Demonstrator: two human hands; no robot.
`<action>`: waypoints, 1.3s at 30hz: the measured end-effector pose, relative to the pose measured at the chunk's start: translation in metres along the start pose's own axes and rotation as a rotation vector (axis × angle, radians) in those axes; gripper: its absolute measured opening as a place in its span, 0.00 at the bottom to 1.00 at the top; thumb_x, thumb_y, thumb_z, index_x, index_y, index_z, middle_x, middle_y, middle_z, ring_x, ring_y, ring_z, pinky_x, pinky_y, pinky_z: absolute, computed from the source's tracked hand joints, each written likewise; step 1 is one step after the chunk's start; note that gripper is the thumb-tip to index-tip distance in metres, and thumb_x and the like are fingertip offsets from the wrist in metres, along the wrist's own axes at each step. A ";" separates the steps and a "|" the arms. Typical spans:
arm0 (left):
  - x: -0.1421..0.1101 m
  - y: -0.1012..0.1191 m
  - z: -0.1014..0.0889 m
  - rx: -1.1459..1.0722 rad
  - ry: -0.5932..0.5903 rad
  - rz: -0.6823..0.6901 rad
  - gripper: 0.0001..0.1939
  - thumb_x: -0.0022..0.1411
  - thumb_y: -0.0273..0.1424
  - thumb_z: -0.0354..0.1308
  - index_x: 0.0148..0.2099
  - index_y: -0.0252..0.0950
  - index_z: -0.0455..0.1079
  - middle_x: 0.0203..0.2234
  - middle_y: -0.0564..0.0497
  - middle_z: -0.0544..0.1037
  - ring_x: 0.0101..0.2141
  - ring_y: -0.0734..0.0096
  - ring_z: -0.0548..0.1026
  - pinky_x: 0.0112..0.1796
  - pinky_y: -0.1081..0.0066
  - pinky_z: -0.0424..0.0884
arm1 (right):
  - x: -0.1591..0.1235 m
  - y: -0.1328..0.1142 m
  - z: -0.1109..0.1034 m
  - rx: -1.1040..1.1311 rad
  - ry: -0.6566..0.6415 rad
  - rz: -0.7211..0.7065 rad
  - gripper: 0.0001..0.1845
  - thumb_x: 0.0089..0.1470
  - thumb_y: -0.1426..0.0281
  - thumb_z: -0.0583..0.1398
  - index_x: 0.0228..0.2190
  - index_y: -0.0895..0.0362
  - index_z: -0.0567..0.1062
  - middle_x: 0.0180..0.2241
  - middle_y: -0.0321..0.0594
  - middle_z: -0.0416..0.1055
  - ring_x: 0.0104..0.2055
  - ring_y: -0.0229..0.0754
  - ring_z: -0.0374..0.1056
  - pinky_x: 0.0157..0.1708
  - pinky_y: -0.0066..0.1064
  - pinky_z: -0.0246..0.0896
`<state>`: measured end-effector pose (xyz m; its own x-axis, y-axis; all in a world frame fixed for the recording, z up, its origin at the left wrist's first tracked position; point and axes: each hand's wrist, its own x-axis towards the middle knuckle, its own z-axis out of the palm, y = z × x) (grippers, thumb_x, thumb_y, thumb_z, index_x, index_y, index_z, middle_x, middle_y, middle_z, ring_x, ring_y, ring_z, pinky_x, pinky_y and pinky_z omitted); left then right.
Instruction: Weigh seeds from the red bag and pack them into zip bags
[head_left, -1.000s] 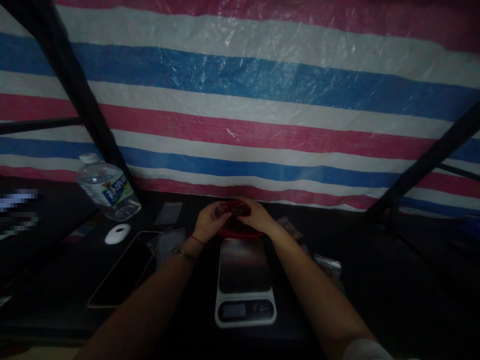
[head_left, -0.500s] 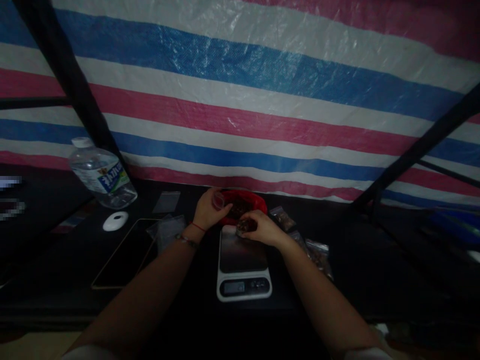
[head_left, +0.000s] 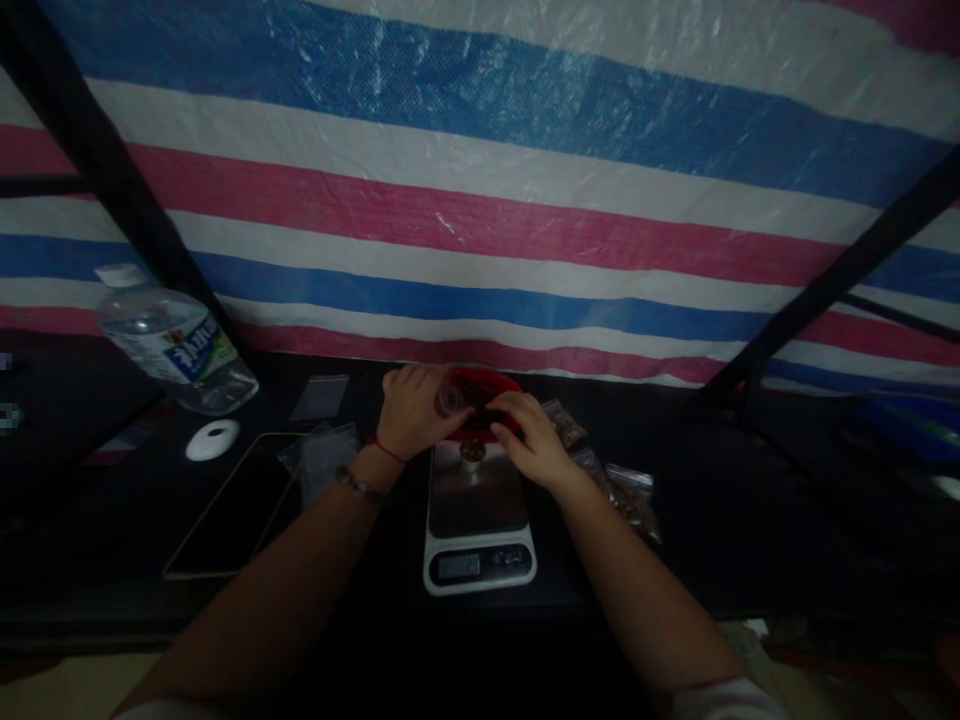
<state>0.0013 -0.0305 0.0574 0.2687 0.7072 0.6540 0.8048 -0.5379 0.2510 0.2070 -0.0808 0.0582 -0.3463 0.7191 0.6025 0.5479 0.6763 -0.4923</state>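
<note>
In the head view my left hand (head_left: 415, 410) is closed around a small clear plastic cup (head_left: 452, 397) at the left rim of a red container (head_left: 501, 378). Dark contents fill part of that container, too dim to make out. Over its right side reaches my right hand (head_left: 531, 437), thumb and fingers apart, with nothing visible between them. Just in front, a small cup of brown pieces (head_left: 472, 452) stands on the far end of a white kitchen scale (head_left: 480, 510). The scale's display is lit, but its digits are too blurred to read.
Filled zip bags (head_left: 632, 497) lie right of the scale. To the left are empty clear bags (head_left: 328, 460), a dark tablet-like device (head_left: 232, 510), a white mouse-shaped object (head_left: 213, 439) and a large water bottle (head_left: 180, 345). A striped tarp (head_left: 480, 250) hangs behind the black table.
My right hand has let go of the small cup of brown pieces, now on the scale, and moved to the red container. My left hand still holds the clear cup. The view has shifted slightly.
</note>
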 end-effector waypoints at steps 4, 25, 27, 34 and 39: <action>-0.003 0.020 -0.006 -0.024 -0.039 0.156 0.31 0.50 0.46 0.61 0.55 0.38 0.67 0.45 0.43 0.75 0.46 0.51 0.68 0.49 0.54 0.55 | 0.001 -0.007 0.004 0.009 -0.024 -0.047 0.14 0.60 0.71 0.52 0.45 0.53 0.73 0.47 0.43 0.70 0.53 0.43 0.63 0.54 0.40 0.57; -0.007 0.024 -0.002 -0.156 -0.140 0.478 0.33 0.53 0.51 0.57 0.56 0.36 0.65 0.45 0.44 0.76 0.46 0.56 0.70 0.48 0.56 0.61 | -0.001 0.005 0.004 -0.096 -0.006 -0.085 0.06 0.47 0.73 0.63 0.32 0.56 0.75 0.33 0.40 0.73 0.39 0.44 0.68 0.40 0.36 0.66; -0.007 0.023 -0.002 -0.162 -0.132 0.484 0.33 0.53 0.52 0.56 0.55 0.36 0.65 0.44 0.44 0.76 0.46 0.58 0.71 0.48 0.58 0.62 | -0.001 0.004 0.002 -0.079 -0.015 -0.111 0.04 0.49 0.72 0.62 0.31 0.56 0.74 0.32 0.40 0.72 0.38 0.43 0.67 0.39 0.36 0.66; -0.008 0.016 0.000 -0.101 0.011 0.323 0.32 0.52 0.54 0.56 0.51 0.36 0.68 0.41 0.43 0.77 0.44 0.57 0.72 0.46 0.58 0.63 | -0.001 0.009 0.000 0.040 0.187 -0.109 0.08 0.60 0.70 0.52 0.37 0.54 0.71 0.37 0.42 0.71 0.42 0.44 0.67 0.45 0.40 0.64; -0.002 -0.010 0.004 0.011 0.052 0.056 0.33 0.52 0.53 0.56 0.53 0.34 0.66 0.44 0.42 0.75 0.47 0.52 0.71 0.48 0.56 0.62 | 0.000 0.019 -0.001 0.007 0.208 -0.046 0.10 0.61 0.70 0.50 0.36 0.54 0.72 0.36 0.42 0.71 0.42 0.44 0.67 0.45 0.40 0.64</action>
<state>-0.0053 -0.0250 0.0509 0.2855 0.6512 0.7031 0.7951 -0.5706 0.2055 0.2183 -0.0685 0.0491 -0.2057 0.6392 0.7410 0.5291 0.7097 -0.4652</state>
